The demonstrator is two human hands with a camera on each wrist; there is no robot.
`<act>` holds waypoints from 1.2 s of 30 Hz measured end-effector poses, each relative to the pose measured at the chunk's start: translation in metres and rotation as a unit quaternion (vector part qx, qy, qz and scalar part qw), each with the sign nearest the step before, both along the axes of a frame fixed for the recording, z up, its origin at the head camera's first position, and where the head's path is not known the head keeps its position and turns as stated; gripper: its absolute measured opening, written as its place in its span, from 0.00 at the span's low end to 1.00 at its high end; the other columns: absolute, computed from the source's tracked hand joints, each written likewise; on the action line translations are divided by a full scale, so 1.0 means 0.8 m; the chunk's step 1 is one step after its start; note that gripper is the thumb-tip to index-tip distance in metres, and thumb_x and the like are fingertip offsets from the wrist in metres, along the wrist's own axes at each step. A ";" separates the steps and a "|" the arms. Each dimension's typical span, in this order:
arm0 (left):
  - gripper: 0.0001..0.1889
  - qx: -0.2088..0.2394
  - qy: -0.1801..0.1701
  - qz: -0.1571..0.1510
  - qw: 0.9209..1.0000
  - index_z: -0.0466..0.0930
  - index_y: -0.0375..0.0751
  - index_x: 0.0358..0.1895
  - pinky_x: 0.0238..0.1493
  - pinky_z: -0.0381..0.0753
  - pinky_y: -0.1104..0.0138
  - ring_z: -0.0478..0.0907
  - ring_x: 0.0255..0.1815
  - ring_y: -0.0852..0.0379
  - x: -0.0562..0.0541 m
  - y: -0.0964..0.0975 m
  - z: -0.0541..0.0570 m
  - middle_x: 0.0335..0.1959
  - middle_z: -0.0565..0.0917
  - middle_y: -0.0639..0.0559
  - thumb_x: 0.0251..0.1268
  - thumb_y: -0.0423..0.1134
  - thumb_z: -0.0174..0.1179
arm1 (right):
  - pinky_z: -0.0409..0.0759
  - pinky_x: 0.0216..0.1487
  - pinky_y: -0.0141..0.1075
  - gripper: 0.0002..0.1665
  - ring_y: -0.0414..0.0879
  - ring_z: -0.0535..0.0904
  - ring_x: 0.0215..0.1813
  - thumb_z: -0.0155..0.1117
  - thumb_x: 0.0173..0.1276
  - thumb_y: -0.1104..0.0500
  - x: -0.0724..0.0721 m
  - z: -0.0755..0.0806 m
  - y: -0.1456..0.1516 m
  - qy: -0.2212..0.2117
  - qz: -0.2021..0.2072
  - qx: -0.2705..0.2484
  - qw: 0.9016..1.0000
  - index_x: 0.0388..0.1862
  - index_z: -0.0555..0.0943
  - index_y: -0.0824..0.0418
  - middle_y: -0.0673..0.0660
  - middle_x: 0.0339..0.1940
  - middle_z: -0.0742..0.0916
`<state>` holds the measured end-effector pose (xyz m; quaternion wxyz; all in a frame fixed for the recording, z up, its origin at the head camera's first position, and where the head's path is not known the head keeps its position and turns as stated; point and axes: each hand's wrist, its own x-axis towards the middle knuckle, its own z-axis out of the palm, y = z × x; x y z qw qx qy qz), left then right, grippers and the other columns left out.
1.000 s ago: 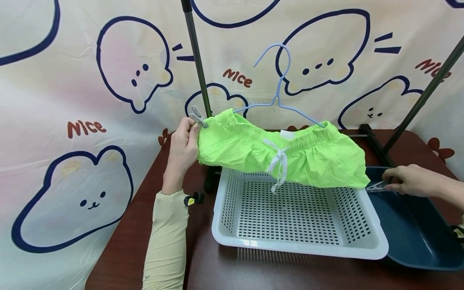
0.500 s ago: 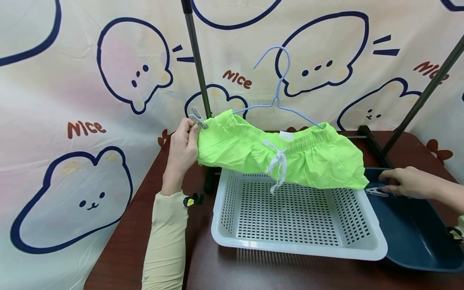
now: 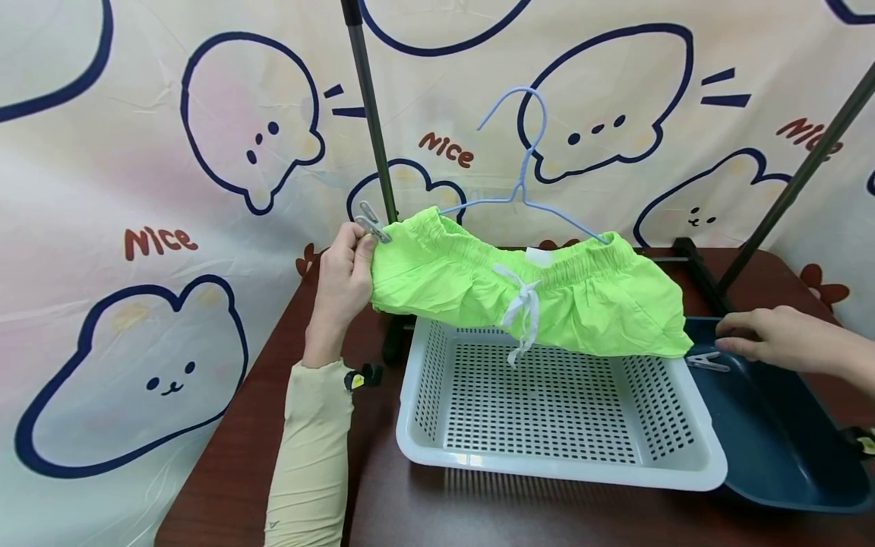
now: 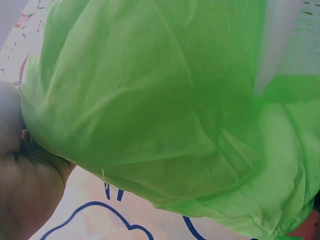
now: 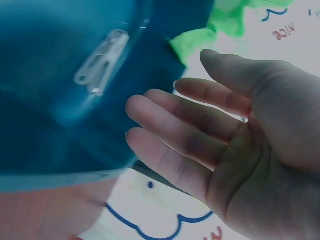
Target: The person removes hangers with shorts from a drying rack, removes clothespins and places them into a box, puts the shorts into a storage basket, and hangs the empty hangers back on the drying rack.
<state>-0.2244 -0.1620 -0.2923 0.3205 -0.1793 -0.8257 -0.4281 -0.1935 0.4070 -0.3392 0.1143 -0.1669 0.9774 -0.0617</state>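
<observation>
Bright green shorts (image 3: 478, 281) with a white drawstring hang on a light blue wire hanger (image 3: 522, 171) over a white perforated basket (image 3: 560, 463). My left hand (image 3: 362, 241) grips the shorts' left waistband corner, where a grey clothespin (image 3: 371, 222) is clipped. The left wrist view is filled by the green shorts (image 4: 165, 110), with my left hand (image 4: 20, 190) at the edge. My right hand (image 3: 730, 334) hovers open over a dark blue tray (image 3: 786, 448). A grey clip (image 3: 708, 362) lies loose in that tray, just left of the fingertips. In the right wrist view the clip (image 5: 100, 62) lies apart from my straight fingers (image 5: 170, 125).
Two dark rack poles (image 3: 372, 114) (image 3: 796, 182) rise from the brown table (image 3: 225, 471). A cartoon-printed curtain (image 3: 137, 152) hangs close behind. A small black clip (image 3: 365, 376) sits by my left sleeve.
My right hand has let go of the grey clip, which now lies in the blue tray, and has lifted slightly away to the right. The left hand and shorts have not moved.
</observation>
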 end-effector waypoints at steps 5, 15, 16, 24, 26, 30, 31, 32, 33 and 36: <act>0.08 0.001 -0.004 0.001 1.000 0.70 0.29 0.39 0.25 0.63 0.72 0.64 0.23 0.55 0.002 0.000 -0.001 0.25 0.70 0.43 0.76 0.32 0.48 | 0.85 0.31 0.43 0.20 0.41 0.78 0.27 0.64 0.68 0.55 0.006 0.016 -0.008 0.036 -0.006 -0.003 0.999 0.50 0.80 0.70 0.54 0.31 0.87; 0.08 0.004 0.001 -0.006 1.000 0.70 0.28 0.40 0.25 0.63 0.72 0.64 0.23 0.56 0.002 0.001 -0.002 0.25 0.70 0.43 0.76 0.32 0.48 | 0.85 0.33 0.47 0.21 0.43 0.79 0.27 0.65 0.68 0.53 0.022 0.052 -0.030 0.097 -0.002 0.018 0.995 0.50 0.81 0.69 0.63 0.36 0.88; 0.08 0.005 0.002 -0.007 1.000 0.70 0.28 0.39 0.26 0.63 0.72 0.64 0.23 0.56 0.002 0.001 -0.002 0.26 0.70 0.43 0.76 0.33 0.48 | 0.85 0.33 0.48 0.21 0.43 0.79 0.28 0.65 0.68 0.53 0.023 0.056 -0.033 0.102 -0.001 0.019 0.995 0.50 0.81 0.69 0.63 0.36 0.88; 0.09 0.013 0.009 -0.012 1.000 0.70 0.28 0.39 0.26 0.62 0.73 0.63 0.23 0.57 0.002 0.002 -0.001 0.26 0.71 0.42 0.76 0.33 0.48 | 0.85 0.35 0.49 0.20 0.45 0.81 0.30 0.65 0.69 0.53 0.031 0.088 -0.056 0.119 0.016 0.012 0.993 0.51 0.81 0.68 0.66 0.41 0.88; 0.09 0.012 0.010 -0.012 1.000 0.70 0.28 0.39 0.26 0.62 0.73 0.63 0.23 0.57 0.002 0.002 -0.001 0.26 0.70 0.42 0.76 0.34 0.48 | 0.85 0.36 0.49 0.20 0.46 0.81 0.30 0.65 0.68 0.54 0.033 0.093 -0.061 0.128 0.019 0.012 0.991 0.51 0.81 0.68 0.67 0.42 0.87; 0.09 0.012 0.012 -0.010 1.000 0.70 0.28 0.39 0.26 0.62 0.73 0.63 0.23 0.58 0.002 0.003 -0.001 0.26 0.70 0.43 0.76 0.34 0.48 | 0.85 0.38 0.52 0.21 0.48 0.80 0.32 0.65 0.68 0.55 0.038 0.102 -0.070 0.155 0.023 0.013 0.988 0.52 0.80 0.69 0.69 0.44 0.86; 0.09 0.013 0.011 -0.011 1.000 0.70 0.28 0.39 0.26 0.63 0.73 0.63 0.23 0.58 0.002 0.003 0.000 0.26 0.70 0.43 0.76 0.34 0.48 | 0.85 0.38 0.52 0.21 0.48 0.80 0.32 0.66 0.67 0.55 0.040 0.104 -0.073 0.164 0.024 0.011 0.986 0.52 0.80 0.69 0.69 0.43 0.86; 0.09 0.014 0.010 -0.012 1.000 0.70 0.28 0.39 0.26 0.63 0.73 0.63 0.23 0.58 0.002 0.003 0.000 0.26 0.70 0.43 0.76 0.33 0.48 | 0.85 0.38 0.52 0.20 0.48 0.79 0.31 0.66 0.67 0.56 0.041 0.106 -0.075 0.174 0.027 0.008 0.984 0.52 0.80 0.69 0.69 0.42 0.86; 0.09 0.015 0.010 -0.012 1.000 0.70 0.28 0.39 0.25 0.63 0.73 0.63 0.23 0.58 0.002 0.003 0.000 0.26 0.70 0.43 0.76 0.34 0.48 | 0.85 0.36 0.50 0.19 0.47 0.78 0.30 0.67 0.67 0.57 0.043 0.108 -0.078 0.185 0.030 0.004 0.982 0.51 0.80 0.68 0.67 0.40 0.87; 0.09 0.015 0.009 -0.013 1.000 0.69 0.28 0.39 0.25 0.63 0.73 0.63 0.22 0.57 0.002 0.003 0.000 0.26 0.70 0.43 0.76 0.34 0.48 | 0.84 0.31 0.40 0.16 0.42 0.74 0.26 0.68 0.64 0.59 0.046 0.116 -0.086 0.222 0.043 -0.008 0.974 0.49 0.81 0.66 0.58 0.33 0.87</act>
